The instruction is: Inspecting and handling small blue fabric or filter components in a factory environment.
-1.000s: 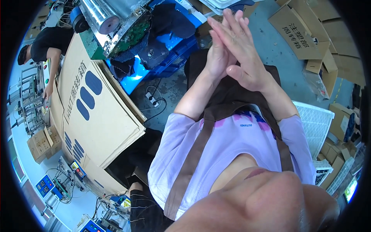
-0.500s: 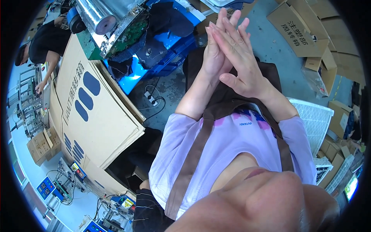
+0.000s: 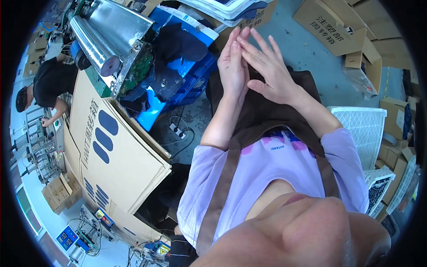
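My left hand (image 3: 233, 69) and my right hand (image 3: 269, 66) are raised in front of me above the brown apron (image 3: 262, 113). Their fingers are stretched out and meet near the tips, the right fingers overlapping the left ones. The right thumb points away from its palm toward the left wrist. No object shows in either hand, though the surfaces pressed together are hidden. Left of my hands, a blue crate (image 3: 195, 75) has dark cloth pieces (image 3: 178, 44) lying over it.
A metal roller machine (image 3: 102, 49) stands at upper left, beside flattened cardboard (image 3: 129, 164). A power strip (image 3: 177, 131) with cables lies on the floor. White plastic baskets (image 3: 362, 129) and cardboard boxes (image 3: 331, 29) are on the right. Another person (image 3: 53, 84) works at far left.
My hands have shifted slightly left and down, and the fingers are spread wider, with the palms less pressed together. The view has turned a little; the other person's arm has moved.
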Demonstrator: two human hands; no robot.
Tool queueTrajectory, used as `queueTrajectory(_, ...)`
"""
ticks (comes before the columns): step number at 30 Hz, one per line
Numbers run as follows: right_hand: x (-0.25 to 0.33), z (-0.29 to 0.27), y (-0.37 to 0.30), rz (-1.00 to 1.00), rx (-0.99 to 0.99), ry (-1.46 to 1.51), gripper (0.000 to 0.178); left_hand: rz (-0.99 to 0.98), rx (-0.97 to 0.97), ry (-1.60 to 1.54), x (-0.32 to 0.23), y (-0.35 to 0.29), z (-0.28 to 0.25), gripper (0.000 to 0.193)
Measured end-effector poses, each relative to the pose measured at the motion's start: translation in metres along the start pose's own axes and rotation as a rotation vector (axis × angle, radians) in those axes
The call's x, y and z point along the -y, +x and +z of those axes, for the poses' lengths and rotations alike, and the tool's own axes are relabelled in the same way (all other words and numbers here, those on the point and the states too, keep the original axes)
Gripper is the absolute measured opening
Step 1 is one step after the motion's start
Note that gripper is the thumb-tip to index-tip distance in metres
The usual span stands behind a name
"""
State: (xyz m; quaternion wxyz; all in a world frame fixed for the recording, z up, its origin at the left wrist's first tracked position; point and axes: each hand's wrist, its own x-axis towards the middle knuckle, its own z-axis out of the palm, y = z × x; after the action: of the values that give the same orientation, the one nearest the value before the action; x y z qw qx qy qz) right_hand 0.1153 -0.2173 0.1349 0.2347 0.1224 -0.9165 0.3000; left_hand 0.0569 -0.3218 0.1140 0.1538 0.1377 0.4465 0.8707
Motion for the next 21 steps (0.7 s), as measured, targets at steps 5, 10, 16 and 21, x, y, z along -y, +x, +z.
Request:
queueTrajectory(5, -0.012, -0.016, 0.008, 0.02, 0.12, 0.185, 0.031, -0.081, -0.084, 0.003, 0.013, 0.018, -0.025, 0.051)
queueTrajectory(10, -0.091, -0.001, 0.053, 0.306, -0.39, 0.383, 0.022, -0.169, -0.045, -0.567, 0.009, 0.018, -0.025, 0.051)
queueTrajectory(16, -0.148, 0.02, 0.072, 0.813, -0.291, 0.501, 0.03, -0.222, -0.128, -0.535, 0.014, 0.02, -0.017, 0.05)
queueTrajectory(21, -0.134, 0.021, 0.067, 0.771, -0.419, 0.863, 0.014, -0.247, -0.121, -0.39, 0.029, 0.029, -0.017, 0.043)
